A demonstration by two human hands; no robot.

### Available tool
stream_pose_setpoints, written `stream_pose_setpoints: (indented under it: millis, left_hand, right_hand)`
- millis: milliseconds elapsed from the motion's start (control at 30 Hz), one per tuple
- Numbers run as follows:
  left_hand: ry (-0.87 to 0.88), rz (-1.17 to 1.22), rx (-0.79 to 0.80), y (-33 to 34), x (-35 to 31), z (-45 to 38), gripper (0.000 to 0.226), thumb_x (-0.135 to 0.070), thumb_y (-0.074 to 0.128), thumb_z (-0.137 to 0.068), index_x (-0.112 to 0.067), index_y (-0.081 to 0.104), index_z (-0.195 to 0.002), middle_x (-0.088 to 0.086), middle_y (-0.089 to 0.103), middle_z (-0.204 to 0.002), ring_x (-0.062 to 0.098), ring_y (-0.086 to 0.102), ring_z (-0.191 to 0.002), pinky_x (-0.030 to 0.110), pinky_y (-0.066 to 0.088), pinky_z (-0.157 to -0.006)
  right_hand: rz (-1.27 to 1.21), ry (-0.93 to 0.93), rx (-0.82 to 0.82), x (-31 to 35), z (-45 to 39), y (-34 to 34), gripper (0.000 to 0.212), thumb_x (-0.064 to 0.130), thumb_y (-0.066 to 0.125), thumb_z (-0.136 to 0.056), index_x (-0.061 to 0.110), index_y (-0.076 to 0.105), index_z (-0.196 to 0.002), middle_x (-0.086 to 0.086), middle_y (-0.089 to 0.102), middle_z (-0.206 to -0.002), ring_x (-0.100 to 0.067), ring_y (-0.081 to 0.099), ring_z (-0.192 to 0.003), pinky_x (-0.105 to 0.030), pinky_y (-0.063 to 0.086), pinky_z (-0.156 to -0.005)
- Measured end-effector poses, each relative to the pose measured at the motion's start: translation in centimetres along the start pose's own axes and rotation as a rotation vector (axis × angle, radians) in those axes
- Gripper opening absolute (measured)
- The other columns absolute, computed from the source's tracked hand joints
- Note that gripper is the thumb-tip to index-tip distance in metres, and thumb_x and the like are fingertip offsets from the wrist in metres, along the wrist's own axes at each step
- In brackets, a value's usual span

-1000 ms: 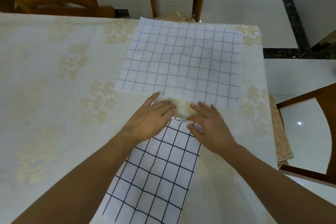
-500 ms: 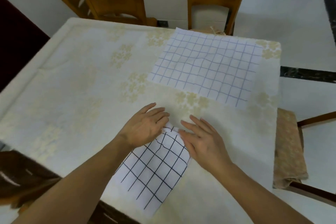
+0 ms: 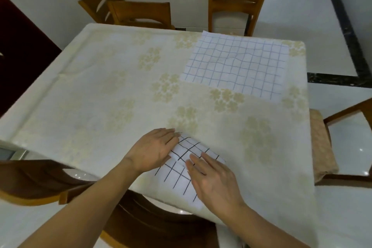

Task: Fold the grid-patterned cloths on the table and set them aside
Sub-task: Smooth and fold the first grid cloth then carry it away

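Setting: a table (image 3: 100, 86) under a cream floral tablecloth in a white-tiled room; wooden chairs stand at 11, 12 and 3 o'clock, and another chair back crosses the near edge at 7 o'clock.
Black-grid cloth (image 3: 182, 169): white with bold black lines, already folded into a narrow piece; it lies at 6 o'clock, its near end reaching the table's near edge.
Left hand (image 3: 153, 151): flat on the folded cloth's far-left corner, fingers straight and together, pressing, gripping nothing.
Right hand (image 3: 213, 179): flat on the cloth's right half, fingers extended and pressing; nothing is grasped.
Handling: thin, light and limp by its look; it should crease easily and slide on the tablecloth. Best taken by pinching two corners of one short end, the layers kept together.
Stage: judged to be flattening a fold; a further fold may remain.
Blue-grid cloth (image 3: 237, 66): white with fine blue lines, spread open, slightly rippled, at 1 o'clock, well apart from the hands and not yet folded.
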State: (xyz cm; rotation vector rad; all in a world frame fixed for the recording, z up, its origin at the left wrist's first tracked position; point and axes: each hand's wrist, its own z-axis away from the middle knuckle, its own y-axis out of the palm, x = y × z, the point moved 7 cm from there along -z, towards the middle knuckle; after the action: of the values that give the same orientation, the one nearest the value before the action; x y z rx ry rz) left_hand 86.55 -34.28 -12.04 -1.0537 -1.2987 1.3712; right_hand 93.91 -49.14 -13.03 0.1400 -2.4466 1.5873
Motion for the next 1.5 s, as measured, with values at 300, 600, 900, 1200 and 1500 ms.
stream_pose_setpoints:
  millis: [300,600,900,1200,1500]
  left_hand:
    - [0.213,0.047,0.112,6.3,-1.9,5.7,0.071,-0.033,0.085,-0.069,-0.009,0.059,-0.131,0.01,0.062,-0.134,0.025,0.059,-0.124,0.037,0.046,-0.105]
    - [0.297,0.074,0.19,9.5,-2.3,6.9,0.048,-0.035,0.064,-0.079,-0.016,0.059,-0.122,0.006,0.058,-0.137,0.023,0.055,-0.125,0.04,0.046,-0.105]
    - [0.154,0.091,-0.076,9.1,-0.7,1.7,0.043,-0.037,0.044,-0.094,-0.013,0.059,-0.127,0.01,0.056,-0.14,0.025,0.054,-0.126,0.042,0.04,-0.106]
    - [-0.016,0.116,0.124,14.7,0.3,-0.8,0.07,-0.058,0.022,-0.103,-0.021,0.002,-0.159,0.005,-0.003,-0.167,0.022,-0.004,-0.154,0.052,0.015,-0.122]
    - [-0.067,0.122,0.118,15.1,1.9,-0.2,0.074,-0.057,0.027,-0.102,-0.014,0.004,-0.159,0.008,-0.002,-0.167,0.024,-0.002,-0.154,0.053,0.013,-0.123]
  right_hand:
    - [0.117,0.155,0.208,5.2,4.5,5.8,0.031,0.022,0.073,-0.086,0.02,0.072,-0.116,-0.003,0.07,-0.125,-0.027,0.065,-0.116,-0.041,0.056,-0.095]
    - [0.071,0.214,0.453,4.8,6.9,9.0,0.042,0.035,0.056,-0.095,0.024,0.056,-0.136,-0.003,0.057,-0.142,-0.023,0.053,-0.132,-0.04,0.049,-0.106]
    - [0.126,0.464,0.286,0.2,3.3,10.4,0.053,0.039,0.043,-0.102,0.009,0.045,-0.146,-0.016,0.039,-0.155,-0.031,0.033,-0.146,-0.049,0.035,-0.116]
    - [0.153,0.574,0.43,-4.3,4.8,13.7,0.081,0.063,0.021,-0.102,0.005,0.007,-0.158,-0.012,0.002,-0.167,-0.025,0.001,-0.154,-0.047,0.017,-0.122]
    - [0.156,0.578,0.439,-4.0,4.6,13.4,0.088,0.068,0.021,-0.099,0.005,0.002,-0.157,-0.014,-0.005,-0.166,-0.027,-0.003,-0.154,-0.048,0.013,-0.123]
